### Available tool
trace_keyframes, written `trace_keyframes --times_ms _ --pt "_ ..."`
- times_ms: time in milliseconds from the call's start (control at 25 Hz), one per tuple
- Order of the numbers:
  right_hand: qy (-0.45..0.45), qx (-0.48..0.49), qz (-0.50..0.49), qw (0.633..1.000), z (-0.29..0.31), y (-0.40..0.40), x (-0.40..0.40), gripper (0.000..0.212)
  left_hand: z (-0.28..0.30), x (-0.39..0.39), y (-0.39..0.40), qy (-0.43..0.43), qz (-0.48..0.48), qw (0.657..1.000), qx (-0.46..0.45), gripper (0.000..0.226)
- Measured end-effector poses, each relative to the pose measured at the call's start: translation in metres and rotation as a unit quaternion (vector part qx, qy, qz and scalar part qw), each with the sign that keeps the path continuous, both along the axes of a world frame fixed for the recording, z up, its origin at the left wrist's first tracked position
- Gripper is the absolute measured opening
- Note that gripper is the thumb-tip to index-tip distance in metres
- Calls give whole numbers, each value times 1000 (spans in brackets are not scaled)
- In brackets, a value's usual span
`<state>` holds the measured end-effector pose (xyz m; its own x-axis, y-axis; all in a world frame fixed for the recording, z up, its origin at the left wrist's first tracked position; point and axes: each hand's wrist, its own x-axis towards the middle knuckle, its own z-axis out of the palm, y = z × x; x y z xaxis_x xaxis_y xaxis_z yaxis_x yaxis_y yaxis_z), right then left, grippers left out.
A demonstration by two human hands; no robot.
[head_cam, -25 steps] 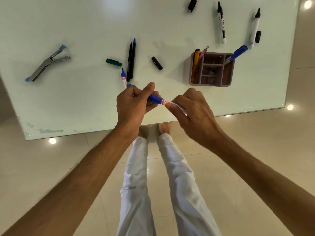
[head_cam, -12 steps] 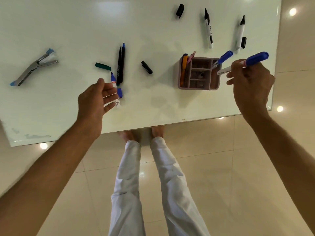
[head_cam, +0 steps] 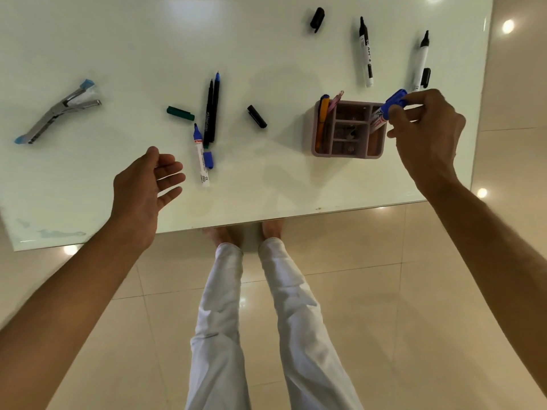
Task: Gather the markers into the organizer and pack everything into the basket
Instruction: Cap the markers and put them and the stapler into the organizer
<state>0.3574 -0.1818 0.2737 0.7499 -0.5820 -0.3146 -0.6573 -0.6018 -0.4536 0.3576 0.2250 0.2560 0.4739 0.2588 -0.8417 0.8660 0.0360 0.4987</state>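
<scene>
Glossy white tabletop [head_cam: 88, 39] over beige floor tiles; person standing at the near edge.

Right hand [head_cam: 426, 134] pinches a blue-capped white marker [head_cam: 384, 112] between thumb and fingertips, cap up, lower end angled into the rear right compartment of the mauve plastic desk organizer [head_cam: 347, 155]. Whether a second blue-capped marker already stands in that slot behind it: cannot tell. An orange pen [head_cam: 322, 119] leans in the organizer's left slot.

Left hand [head_cam: 145, 184] holds nothing, fingers loosely spread, just beside an uncapped blue-tipped white marker [head_cam: 201, 155] and its loose blue cap [head_cam: 208, 160].

Risks, judged:
- Marker released while tilted may tip out, or nudge the light organizer.
- Uncapped tips may stain the tabletop or dry out if stowed without caps; loose black cap [head_cam: 257, 116] and green cap [head_cam: 180, 113] could be mismatched.
- No basket in view.
</scene>
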Motion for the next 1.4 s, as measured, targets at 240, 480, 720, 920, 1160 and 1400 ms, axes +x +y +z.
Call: trace_keyframes --times_ms 240,480,720,920,1160,1400 --pt "-40 -8 -40 998 8 7 -7 40 5 0 14 8 21 1000 16 30" --pt "-64 -4 89 994 17 87 -24 16 2 -4 30 15 -1 999 51 30" --pt "41 96 252 962 -6 190 -34 14 -8 -9 41 28 9 999 45 30" --pt "147 127 205 959 -52 272 -19 62 -16 -9 45 36 11 999 30 32" --pt "241 75 179 951 -89 307 5 58 -24 -9 64 38 23 999 -9 32" --pt "250 -24 271 929 -100 310 -4 31 -28 -15 92 59 25 997 -40 31"
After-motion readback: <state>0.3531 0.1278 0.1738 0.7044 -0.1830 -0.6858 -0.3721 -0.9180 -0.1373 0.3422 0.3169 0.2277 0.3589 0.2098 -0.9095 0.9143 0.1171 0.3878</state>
